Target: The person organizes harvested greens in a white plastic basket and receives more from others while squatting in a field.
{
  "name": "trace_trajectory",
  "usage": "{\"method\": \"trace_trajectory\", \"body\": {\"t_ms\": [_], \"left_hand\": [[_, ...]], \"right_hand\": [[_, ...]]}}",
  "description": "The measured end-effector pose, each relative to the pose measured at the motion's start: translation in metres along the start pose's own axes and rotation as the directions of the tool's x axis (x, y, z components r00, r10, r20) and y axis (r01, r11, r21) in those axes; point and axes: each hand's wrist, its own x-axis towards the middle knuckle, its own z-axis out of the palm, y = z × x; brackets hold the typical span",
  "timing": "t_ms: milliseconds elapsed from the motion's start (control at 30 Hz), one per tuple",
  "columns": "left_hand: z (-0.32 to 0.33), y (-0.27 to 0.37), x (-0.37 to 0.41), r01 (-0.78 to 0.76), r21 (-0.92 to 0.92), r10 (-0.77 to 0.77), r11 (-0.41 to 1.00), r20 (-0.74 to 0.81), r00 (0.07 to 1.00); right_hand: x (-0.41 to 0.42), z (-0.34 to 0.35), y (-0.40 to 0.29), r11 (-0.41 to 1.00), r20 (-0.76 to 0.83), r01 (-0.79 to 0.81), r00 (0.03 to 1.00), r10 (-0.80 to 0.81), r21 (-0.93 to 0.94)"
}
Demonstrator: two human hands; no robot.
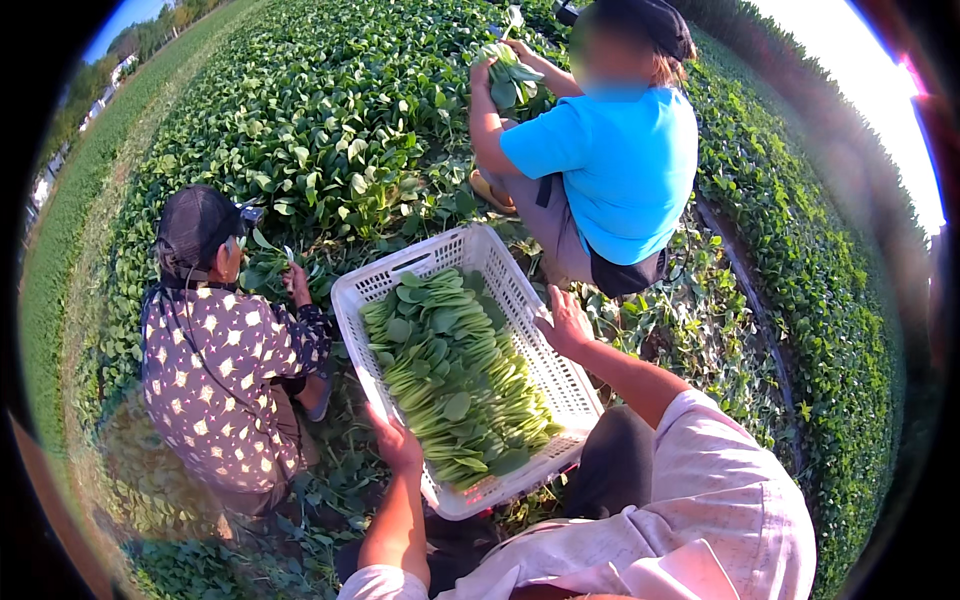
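Observation:
A white slatted plastic crate [556, 384] lies before me, just beyond my knees, tilted in view. Leafy greens with pale green stalks [442, 367] are laid in rows inside it and cover most of its bottom. My left hand [396, 442] holds the crate's left side near the front corner. On the opposite side, my right hand [568, 324] grips the rim about midway, its fingers partly spread along the outside. The undersides of both hands are hidden.
A co-worker in a blue shirt [630, 165] squats at the far right, holding a bunch of greens [510, 75]. Another in a patterned shirt [217, 382] crouches close on the left with cut greens [270, 266]. Standing leafy crop [300, 135] fills the field ahead.

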Motion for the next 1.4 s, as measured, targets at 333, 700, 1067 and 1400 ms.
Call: {"method": "trace_trajectory", "body": {"t_ms": [333, 700, 1067, 1400], "left_hand": [[0.010, -0.024, 0.007, -0.065, 0.023, 0.067, 0.998, -0.103, 0.992], [0.022, -0.037, 0.012, -0.093, 0.032, 0.097, 0.995, -0.163, 0.982], [0.021, -0.043, 0.012, -0.021, 0.079, 0.034, 0.997, -0.160, 0.986], [0.016, -0.036, 0.010, -0.036, -0.012, 0.035, 0.999, -0.115, 0.993]], "right_hand": [[0.249, -0.218, -0.133, 0.773, -0.287, 0.549, 0.721, -0.630, -0.318], [0.249, -0.167, -0.218, 0.508, 0.601, 0.846, 0.493, -0.629, -0.163], [0.189, -0.195, -0.242, 0.435, 0.514, 0.884, 0.458, -0.725, -0.174], [0.168, -0.249, -0.176, 0.497, -0.111, 0.789, 0.493, -0.863, -0.360]]}}
